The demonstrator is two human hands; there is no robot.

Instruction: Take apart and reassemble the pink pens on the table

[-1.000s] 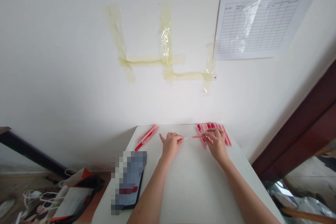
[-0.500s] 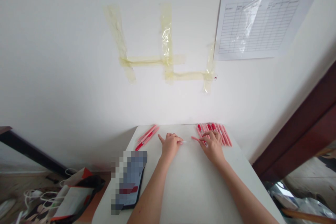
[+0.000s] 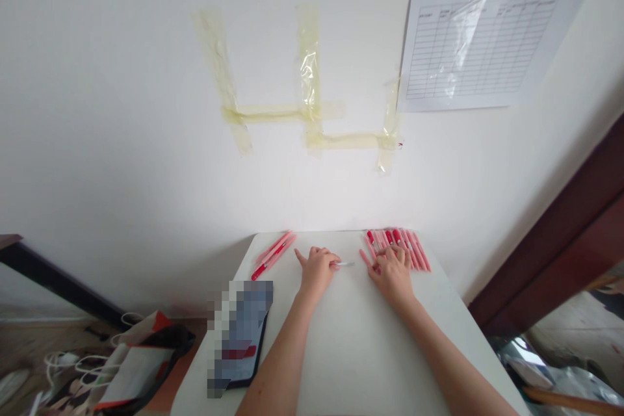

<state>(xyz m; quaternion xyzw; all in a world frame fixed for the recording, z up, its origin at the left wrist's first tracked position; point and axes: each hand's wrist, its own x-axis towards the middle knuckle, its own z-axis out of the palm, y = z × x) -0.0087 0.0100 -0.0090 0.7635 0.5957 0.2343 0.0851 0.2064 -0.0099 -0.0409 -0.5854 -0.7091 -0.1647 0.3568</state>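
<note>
My left hand (image 3: 318, 270) is pinched on a thin whitish stick (image 3: 346, 264) that looks like a pen refill, its free end pointing right. My right hand (image 3: 394, 272) has its fingers closed on a pink pen (image 3: 365, 257) at the near left side of a row of pens (image 3: 407, 244). The row holds several pink and red pens lying side by side by the wall, partly hidden behind my fingers. To the left of my left hand lies a small bunch of pink and red pens (image 3: 275, 253).
A phone (image 3: 248, 338), partly blurred out, lies on the left side of the white table (image 3: 361, 351). The wall (image 3: 146, 143) behind carries yellowed tape (image 3: 308, 65) and a printed sheet (image 3: 480, 45). Bags and cables (image 3: 131, 364) are on the floor at left.
The pink pen in my right hand has swung to a steeper angle, nearer the row's direction, and the hand has shifted slightly. My left hand has stayed nearly still with the stick.
</note>
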